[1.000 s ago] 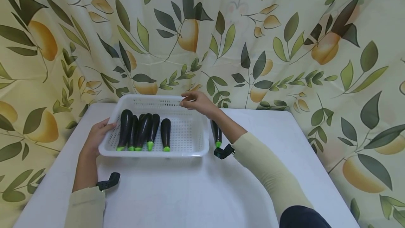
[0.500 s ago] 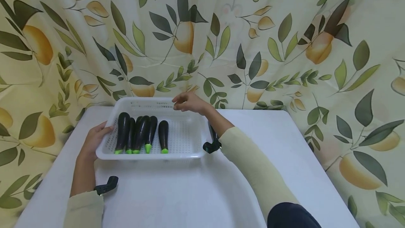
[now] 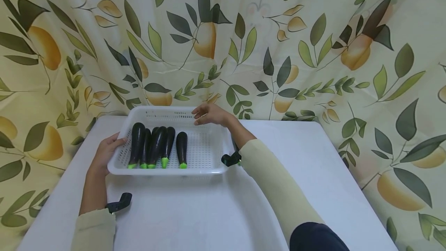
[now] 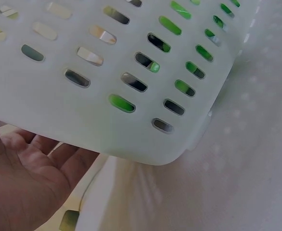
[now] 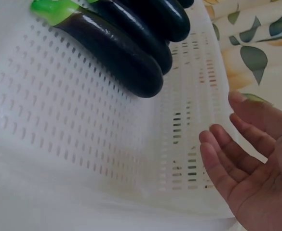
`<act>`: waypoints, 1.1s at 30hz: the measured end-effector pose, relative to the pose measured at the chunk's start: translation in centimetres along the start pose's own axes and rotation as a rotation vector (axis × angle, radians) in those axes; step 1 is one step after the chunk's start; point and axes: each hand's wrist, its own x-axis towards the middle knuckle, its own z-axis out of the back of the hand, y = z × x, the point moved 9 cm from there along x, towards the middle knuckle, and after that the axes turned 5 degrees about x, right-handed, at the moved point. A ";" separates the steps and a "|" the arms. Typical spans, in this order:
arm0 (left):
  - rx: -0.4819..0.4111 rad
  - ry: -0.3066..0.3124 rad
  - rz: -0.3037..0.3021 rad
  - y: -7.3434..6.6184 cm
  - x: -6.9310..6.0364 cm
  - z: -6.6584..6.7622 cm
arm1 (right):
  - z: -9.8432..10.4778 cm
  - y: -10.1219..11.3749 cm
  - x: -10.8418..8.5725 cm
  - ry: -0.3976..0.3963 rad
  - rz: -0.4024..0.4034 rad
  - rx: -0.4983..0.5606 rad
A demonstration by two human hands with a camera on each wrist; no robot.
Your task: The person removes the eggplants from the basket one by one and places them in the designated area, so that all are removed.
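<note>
A white perforated plastic basket [image 3: 209, 146] sits tilted toward me on the table. Several dark eggplants [image 3: 158, 146] with green stem ends lie side by side in its left half, and a single eggplant [image 3: 181, 148] lies slightly apart to their right. My left hand [image 3: 104, 152] grips the basket's left rim, thumb on top; the left wrist view has its fingers [image 4: 75, 166] beneath the rim. Over the back right rim hovers my right hand [image 3: 212, 114], its fingers loosely bent around nothing in the right wrist view. Right of the basket, my right forearm mostly hides another dark eggplant.
A white cloth covers the table [image 3: 174, 212], which reaches back to a curtain [image 3: 258, 30] printed with leaves and fruit. Each wrist carries a small black camera [image 3: 119, 203].
My right hand has moved slightly left and its forearm now covers the eggplant outside the basket. The left hand keeps its grip, and the eggplants in the basket stay in place.
</note>
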 end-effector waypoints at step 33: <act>-0.036 -0.006 -0.032 -0.4 -0.2 -0.1 | -5.1 -3.2 2.9 0.154 -0.070 0.121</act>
